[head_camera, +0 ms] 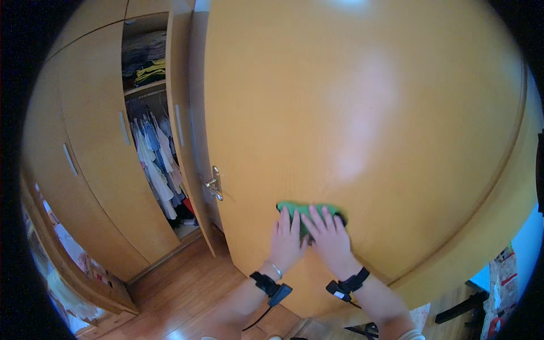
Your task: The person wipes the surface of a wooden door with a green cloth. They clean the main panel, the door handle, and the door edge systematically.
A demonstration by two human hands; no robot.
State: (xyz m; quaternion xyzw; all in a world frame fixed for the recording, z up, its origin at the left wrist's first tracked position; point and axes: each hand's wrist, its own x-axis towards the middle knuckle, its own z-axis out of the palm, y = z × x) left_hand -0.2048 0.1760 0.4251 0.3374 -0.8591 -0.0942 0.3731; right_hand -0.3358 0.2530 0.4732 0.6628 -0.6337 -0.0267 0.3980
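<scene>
A green cloth point(312, 208) with dark edges lies flat against the face of a light wooden door point(297, 114). My left hand point(289, 241) presses on the cloth's left part, fingers pointing up. Beside it, my right hand point(329, 238) rests on the cloth's right part with its fingers spread a little. Both palms face the door, and the thumbs are close together. A metal door handle point(215, 183) sits to the left of the hands at the door's edge. Each wrist wears a black strap with a small device and a cable.
A wooden wardrobe point(97, 140) stands at the left, one door ajar, with hanging clothes point(155, 157) and folded clothes point(151, 70) inside. At lower left is a wooden bed frame point(80, 255). Wooden floor point(191, 284) lies below. A black furniture part point(461, 307) is at lower right.
</scene>
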